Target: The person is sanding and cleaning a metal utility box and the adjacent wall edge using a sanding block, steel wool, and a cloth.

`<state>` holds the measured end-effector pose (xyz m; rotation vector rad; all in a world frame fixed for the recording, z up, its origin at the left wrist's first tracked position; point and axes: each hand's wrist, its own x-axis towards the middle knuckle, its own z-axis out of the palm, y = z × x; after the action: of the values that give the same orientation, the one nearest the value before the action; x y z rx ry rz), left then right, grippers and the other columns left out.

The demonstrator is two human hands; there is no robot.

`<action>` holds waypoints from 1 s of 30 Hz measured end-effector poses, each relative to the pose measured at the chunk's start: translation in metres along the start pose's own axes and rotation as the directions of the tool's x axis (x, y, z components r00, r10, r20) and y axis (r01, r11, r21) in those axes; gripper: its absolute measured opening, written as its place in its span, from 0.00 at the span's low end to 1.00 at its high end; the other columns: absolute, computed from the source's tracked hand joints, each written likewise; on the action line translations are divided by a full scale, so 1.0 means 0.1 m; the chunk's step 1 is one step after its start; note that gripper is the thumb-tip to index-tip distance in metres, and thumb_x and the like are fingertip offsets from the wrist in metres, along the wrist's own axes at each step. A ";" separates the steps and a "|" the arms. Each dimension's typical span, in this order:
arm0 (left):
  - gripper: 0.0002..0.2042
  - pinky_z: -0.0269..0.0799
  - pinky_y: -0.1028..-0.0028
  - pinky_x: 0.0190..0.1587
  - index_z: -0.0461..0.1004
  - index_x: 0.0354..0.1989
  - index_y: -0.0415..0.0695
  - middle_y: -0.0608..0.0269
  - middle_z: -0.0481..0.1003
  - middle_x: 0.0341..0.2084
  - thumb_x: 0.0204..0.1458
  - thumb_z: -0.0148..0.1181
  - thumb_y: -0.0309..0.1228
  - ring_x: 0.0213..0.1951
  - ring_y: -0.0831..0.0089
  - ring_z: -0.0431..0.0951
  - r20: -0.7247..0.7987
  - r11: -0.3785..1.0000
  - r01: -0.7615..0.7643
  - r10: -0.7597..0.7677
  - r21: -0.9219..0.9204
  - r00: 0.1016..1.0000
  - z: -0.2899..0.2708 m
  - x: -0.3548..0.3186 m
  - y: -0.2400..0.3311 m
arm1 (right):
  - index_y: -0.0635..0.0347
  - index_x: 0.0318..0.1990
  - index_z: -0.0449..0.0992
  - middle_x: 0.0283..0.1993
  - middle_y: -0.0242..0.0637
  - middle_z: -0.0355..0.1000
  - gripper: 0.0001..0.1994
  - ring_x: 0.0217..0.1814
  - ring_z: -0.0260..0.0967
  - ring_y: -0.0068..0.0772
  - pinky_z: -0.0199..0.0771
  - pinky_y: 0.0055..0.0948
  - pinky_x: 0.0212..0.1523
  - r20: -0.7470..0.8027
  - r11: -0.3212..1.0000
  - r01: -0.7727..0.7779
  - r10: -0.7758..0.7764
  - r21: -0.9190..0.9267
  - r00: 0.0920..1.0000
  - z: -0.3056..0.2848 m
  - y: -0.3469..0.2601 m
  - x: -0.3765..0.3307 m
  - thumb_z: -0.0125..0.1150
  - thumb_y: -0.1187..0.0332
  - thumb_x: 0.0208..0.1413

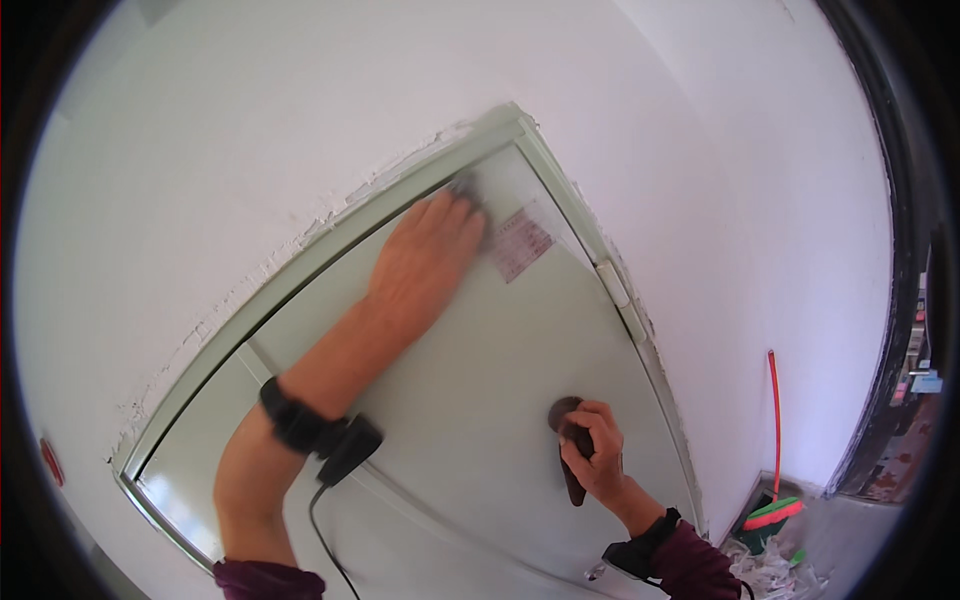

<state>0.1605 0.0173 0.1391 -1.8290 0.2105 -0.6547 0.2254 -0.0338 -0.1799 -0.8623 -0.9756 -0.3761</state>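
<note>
My left hand reaches up to the top of a pale green metal door, near its upper right corner. A small grey thing shows at its fingertips, between hand and door; motion blur hides its kind. Lower down, my right hand is closed around a dark brown object with a rounded top and a narrow tapering lower end. That object lies in front of the door; whether it touches the door I cannot tell. A printed paper label is stuck on the door, right of my left hand.
The door frame has rough plaster along its edge, set in a white wall. A hinge is on its right side. At lower right stand a red-handled broom, a green-and-red brush head and crumpled plastic.
</note>
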 end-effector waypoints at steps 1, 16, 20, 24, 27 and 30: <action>0.17 0.65 0.62 0.53 0.71 0.45 0.36 0.50 0.73 0.44 0.42 0.53 0.19 0.50 0.54 0.71 0.001 1.000 0.023 -0.023 0.002 1.000 0.19 0.25 -0.01 | 0.62 0.38 0.70 0.42 0.46 0.66 0.14 0.38 0.69 0.44 0.70 0.33 0.37 -0.013 1.000 0.028 -0.028 0.002 1.000 -0.01 0.00 0.00 0.59 0.80 0.39; 0.17 0.67 0.65 0.53 0.73 0.44 0.39 0.54 0.75 0.43 0.41 0.56 0.19 0.50 0.57 0.72 -0.082 0.998 0.034 -0.037 -0.048 0.996 0.44 0.55 0.09 | 0.61 0.35 0.72 0.36 0.42 0.69 0.12 0.39 0.69 0.42 0.71 0.33 0.37 0.034 1.000 0.000 0.001 -0.029 0.999 -0.07 0.00 -0.12 0.60 0.80 0.39; 0.15 0.68 0.65 0.52 0.74 0.42 0.40 0.56 0.76 0.42 0.42 0.54 0.19 0.48 0.58 0.74 -0.090 0.997 -0.009 0.002 -0.079 0.996 0.29 0.29 0.02 | 0.61 0.37 0.73 0.39 0.46 0.69 0.15 0.40 0.70 0.47 0.72 0.35 0.39 0.082 0.999 -0.043 0.044 -0.016 0.996 -0.13 -0.03 -0.14 0.62 0.79 0.36; 0.13 0.68 0.66 0.52 0.74 0.40 0.40 0.56 0.76 0.42 0.44 0.53 0.18 0.48 0.58 0.74 0.000 1.000 -0.014 0.014 -0.005 1.000 0.13 0.20 -0.11 | 0.60 0.38 0.73 0.41 0.48 0.69 0.16 0.41 0.70 0.49 0.73 0.36 0.39 0.086 0.996 -0.085 0.085 -0.007 0.993 -0.15 -0.04 -0.14 0.62 0.79 0.35; 0.14 0.67 0.66 0.54 0.74 0.41 0.40 0.55 0.75 0.43 0.44 0.53 0.18 0.49 0.58 0.73 0.003 0.996 0.052 -0.052 -0.076 0.999 0.33 0.52 -0.14 | 0.60 0.38 0.74 0.41 0.47 0.69 0.16 0.40 0.70 0.49 0.73 0.35 0.39 0.086 0.997 -0.069 0.071 -0.026 0.994 -0.15 -0.02 -0.17 0.62 0.79 0.35; 0.14 0.67 0.65 0.53 0.74 0.41 0.40 0.55 0.75 0.43 0.44 0.53 0.18 0.48 0.58 0.74 -0.157 0.999 -0.040 0.043 0.027 0.987 0.42 0.54 -0.12 | 0.61 0.35 0.72 0.37 0.43 0.69 0.13 0.37 0.70 0.42 0.72 0.33 0.36 0.051 1.000 -0.003 0.005 -0.027 0.999 -0.14 -0.04 -0.21 0.61 0.79 0.38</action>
<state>0.2254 0.0320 0.1584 -1.7470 0.3434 -0.7700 0.2199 -0.0489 -0.1997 -0.9015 -1.0178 -0.3657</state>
